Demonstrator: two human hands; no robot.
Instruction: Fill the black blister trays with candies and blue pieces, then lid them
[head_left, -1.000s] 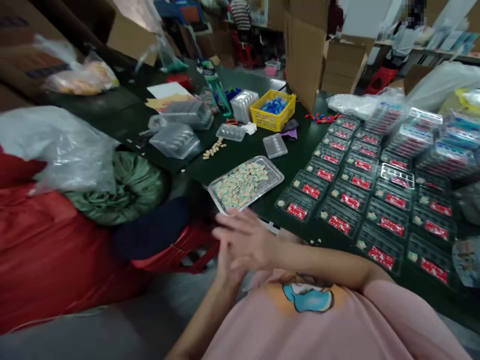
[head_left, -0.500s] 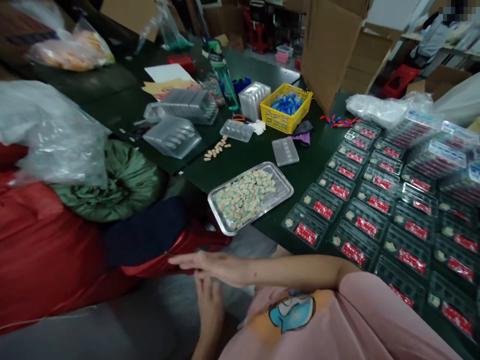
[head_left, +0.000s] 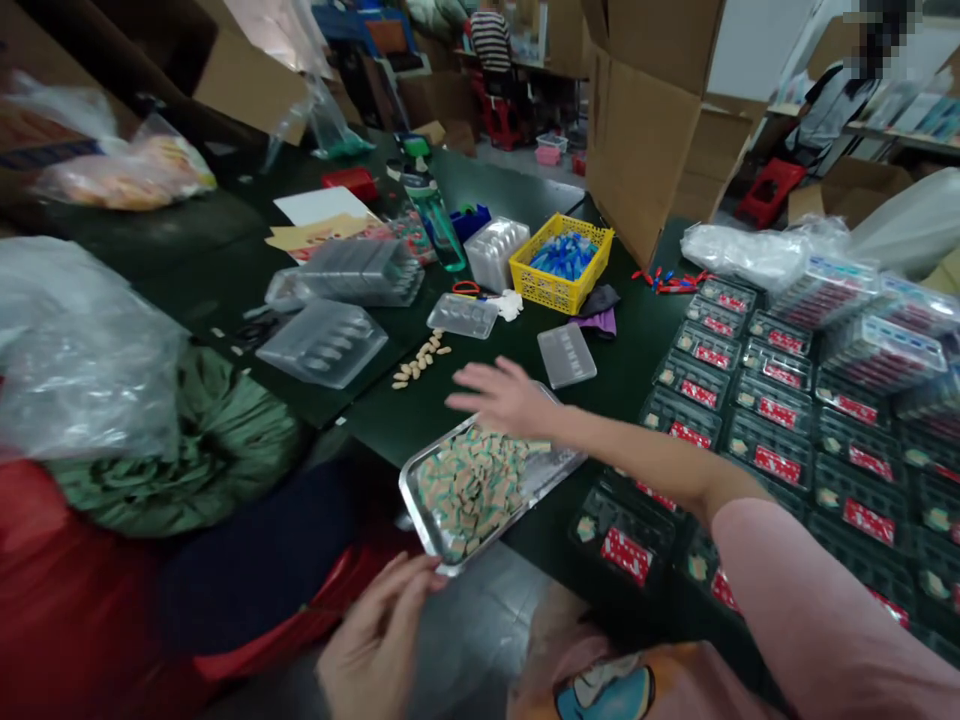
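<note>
A silver metal tray (head_left: 551,478) lies tilted across the table corner, with many small beige and green pieces (head_left: 472,485) heaped in it. My left hand (head_left: 382,620) pinches the tray's near corner between thumb and fingers. Over the tray's far edge, my right hand (head_left: 506,398) is spread flat with its fingers apart, holding nothing. Several peanut-like pieces (head_left: 420,362) lie just beyond the tray, near a clear plastic lid (head_left: 566,356).
Rows of clear packs with red cards (head_left: 776,464) cover the right side. Behind stand a yellow basket (head_left: 553,290), a green bottle (head_left: 439,225) and a tall cardboard box (head_left: 645,130). Plastic blister trays (head_left: 326,345) and a green bundle (head_left: 180,450) are at left.
My hands were together below the tray and have separated. The right one has moved up over the tray, and the left one has taken hold of its near corner. The view has tilted up.
</note>
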